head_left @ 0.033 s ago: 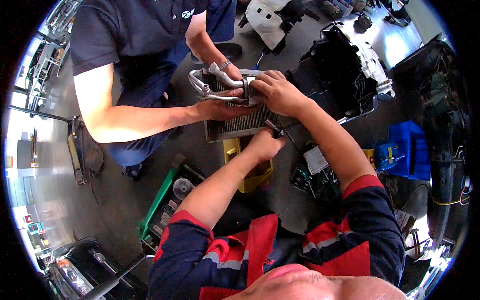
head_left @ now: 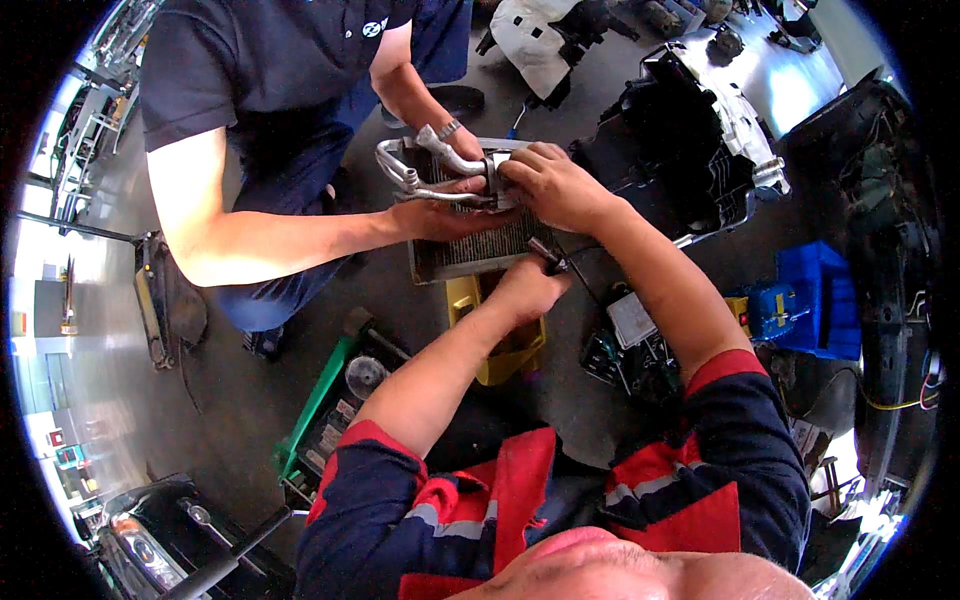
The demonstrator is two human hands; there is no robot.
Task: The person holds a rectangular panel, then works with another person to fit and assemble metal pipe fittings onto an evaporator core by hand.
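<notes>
A finned metal core (head_left: 470,262), like a car radiator or heater core, is held in front of me by a co-worker's two hands (head_left: 455,215). Bent silver pipes (head_left: 400,178) run from a small metal block (head_left: 492,180) above the fins. My right hand (head_left: 565,190) closes its fingers on the right side of that block, and its fingertips are partly hidden. Just below the core's lower edge, my left hand (head_left: 528,290) is wrapped round a short dark tool with a metal end (head_left: 545,254). The tool's exact kind does not show.
Beneath my left arm stands a yellow bin (head_left: 497,370), with a green-edged tray (head_left: 325,405) to its left. Sockets and small tools (head_left: 625,355) lie right of it. A blue crate (head_left: 825,305) and a black plastic housing (head_left: 680,130) are at the right.
</notes>
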